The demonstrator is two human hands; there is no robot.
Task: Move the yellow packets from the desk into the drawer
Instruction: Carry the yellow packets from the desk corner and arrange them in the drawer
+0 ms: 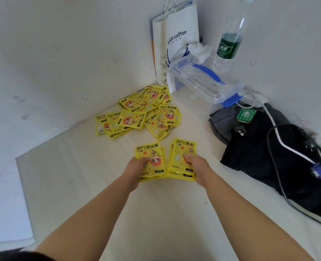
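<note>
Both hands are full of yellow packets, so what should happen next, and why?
Probably carry them off to the drawer, which is out of view. The left hand and right hand each grip a stack of packets, while a loose pile waits on the desk.

White flat desk top [76, 176] under my arms, set in a wall corner. Beyond my grip: loose heap of yellow printed foil packets [140, 112] lying flat on it, overlapping. Further past that, right of the heap: white paper coffee bag [176, 34] standing at the corner, clear plastic lidded box with blue clips [203, 81] tilted just beside it, clear plastic bottle with green label [229, 44] behind. Right of my grip: black cloth bag [253, 147] on the desk, white and black cables [280, 142] draped over it.
</note>
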